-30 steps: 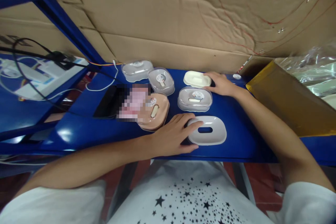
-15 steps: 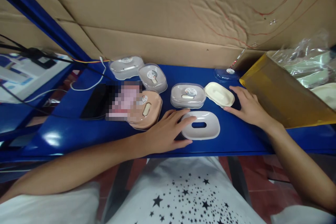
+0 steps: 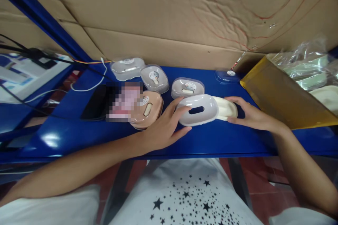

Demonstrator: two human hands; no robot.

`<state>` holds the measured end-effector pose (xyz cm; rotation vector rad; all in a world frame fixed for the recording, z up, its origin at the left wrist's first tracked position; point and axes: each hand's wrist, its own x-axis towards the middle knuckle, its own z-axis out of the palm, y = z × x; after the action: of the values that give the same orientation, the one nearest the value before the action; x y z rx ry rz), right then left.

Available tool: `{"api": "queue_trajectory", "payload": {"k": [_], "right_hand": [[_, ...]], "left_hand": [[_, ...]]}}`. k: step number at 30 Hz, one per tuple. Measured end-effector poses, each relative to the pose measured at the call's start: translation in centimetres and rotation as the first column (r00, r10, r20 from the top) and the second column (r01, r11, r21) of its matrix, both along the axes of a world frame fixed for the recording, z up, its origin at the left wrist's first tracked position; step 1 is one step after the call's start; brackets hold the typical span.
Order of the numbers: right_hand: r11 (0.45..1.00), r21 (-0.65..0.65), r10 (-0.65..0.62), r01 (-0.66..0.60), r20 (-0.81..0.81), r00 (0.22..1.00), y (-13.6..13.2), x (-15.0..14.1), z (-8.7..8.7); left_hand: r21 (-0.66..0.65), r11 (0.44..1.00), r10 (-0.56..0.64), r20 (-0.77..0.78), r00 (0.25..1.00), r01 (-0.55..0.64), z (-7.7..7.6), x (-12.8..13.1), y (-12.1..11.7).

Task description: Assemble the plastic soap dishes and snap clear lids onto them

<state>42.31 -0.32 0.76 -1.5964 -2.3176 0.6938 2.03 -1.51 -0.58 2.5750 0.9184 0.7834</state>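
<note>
Moderate, even light; source out of frame. White glare patch at left on my blue counter [image 3: 185, 144], small highlights on the plastic lids [image 3: 154, 74]. Slight softness overall, wide-angle stretch toward the edges. Pixelated block [image 3: 125, 102] left of centre.

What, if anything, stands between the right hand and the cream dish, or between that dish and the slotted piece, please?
Nothing visible; the right hand holds the cream dish at one end, and the slotted piece in the left hand overlaps its other end.
</note>
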Motion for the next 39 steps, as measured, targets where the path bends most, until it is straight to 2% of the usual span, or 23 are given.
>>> {"api": "queue_trajectory", "payload": {"k": [5,8,11,13,16,21,25,30,34,39], "right_hand": [[0.981,-0.051,0.187,-0.187,-0.022,0.982,0.3,-3.9,1.1],[0.976,-0.027,0.214,-0.218,-0.09,0.973,1.1,-4.7,2.6],[0.969,0.04,0.247,-0.244,-0.235,0.94,1.4,-4.7,3.5],[0.957,0.063,0.29,-0.284,-0.283,0.914,1.2,-5.0,3.4],[0.944,0.103,0.331,-0.315,-0.237,0.913,0.9,-5.7,2.4],[0.949,0.147,0.305,-0.279,-0.207,0.93,1.0,-6.7,0.3],[0.938,0.179,0.331,-0.297,-0.211,0.92,1.1,-7.2,-0.4],[0.952,0.205,0.27,-0.228,-0.209,0.94,0.7,-6.3,0.6],[0.975,0.155,0.185,-0.157,-0.185,0.965,0.6,-4.4,1.5],[0.975,0.063,0.217,-0.213,-0.07,0.974,0.5,-3.7,0.9]], "left_hand": [[0.0,1.0,-0.03,0.073,0.997,0.03,0.3,-0.2,0.1],[-0.011,0.999,-0.042,0.09,0.995,0.044,0.3,-0.2,0.2],[-0.037,0.998,-0.04,0.107,0.993,0.045,0.1,-0.2,0.2],[-0.077,0.996,-0.045,0.115,0.992,0.054,-0.2,-0.1,0.2],[-0.131,0.989,-0.049,0.111,0.993,0.064,-0.5,0.0,0.2],[-0.153,0.987,-0.034,0.109,0.993,0.051,-0.6,0.4,0.3],[-0.177,0.982,-0.044,0.126,0.991,0.066,-0.9,0.6,0.5],[-0.163,0.985,-0.034,0.105,0.994,0.051,-1.4,0.6,0.6],[-0.185,0.981,-0.049,0.049,0.998,0.057,-1.9,0.4,0.6],[-0.185,0.979,-0.076,0.028,0.997,0.08,-2.0,0.3,0.6]]}}
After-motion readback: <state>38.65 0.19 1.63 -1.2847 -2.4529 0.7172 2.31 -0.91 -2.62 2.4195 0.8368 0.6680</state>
